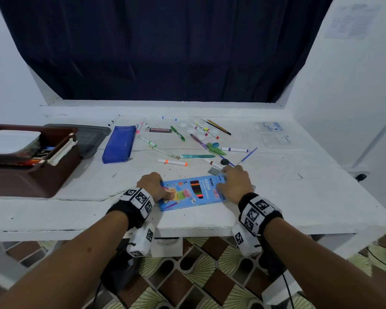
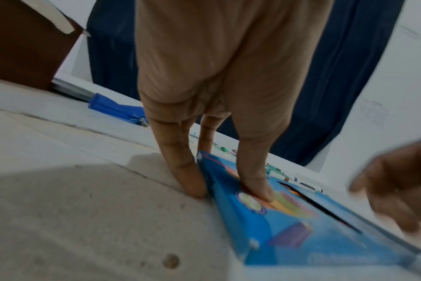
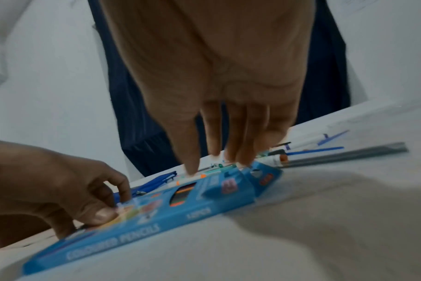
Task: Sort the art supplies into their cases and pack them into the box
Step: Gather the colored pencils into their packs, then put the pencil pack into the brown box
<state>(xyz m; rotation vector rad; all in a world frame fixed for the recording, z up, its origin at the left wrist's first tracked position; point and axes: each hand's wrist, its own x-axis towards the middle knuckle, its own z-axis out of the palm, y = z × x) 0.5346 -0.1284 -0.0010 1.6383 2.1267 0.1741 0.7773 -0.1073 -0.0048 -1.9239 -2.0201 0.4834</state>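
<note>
A blue coloured-pencil box point(image 1: 192, 194) lies flat near the table's front edge, its window showing the pencils inside. My left hand point(image 1: 158, 190) pinches the box's left end point(image 2: 289, 224), thumb point(image 2: 255, 188) on top and a finger point(image 2: 190, 182) against the side. My right hand point(image 1: 228, 179) hovers arched over the right flap end point(image 3: 260, 176), fingertips point(image 3: 238, 155) fairly straight and touching its far edge. Loose markers point(image 1: 172, 162), pens point(image 1: 196, 156) and pencils point(image 1: 218, 127) lie scattered behind. The brown storage box point(image 1: 31, 175) stands at the left.
A blue zip pouch point(image 1: 118, 143) and a grey lid point(image 1: 89, 134) lie beside the brown box, which holds a white tray and pens. A grey ruler point(image 1: 213, 171), blue paintbrush point(image 1: 249, 155) and black eraser point(image 1: 224, 161) sit near my right hand. Clear packets point(image 1: 274, 132) lie far right.
</note>
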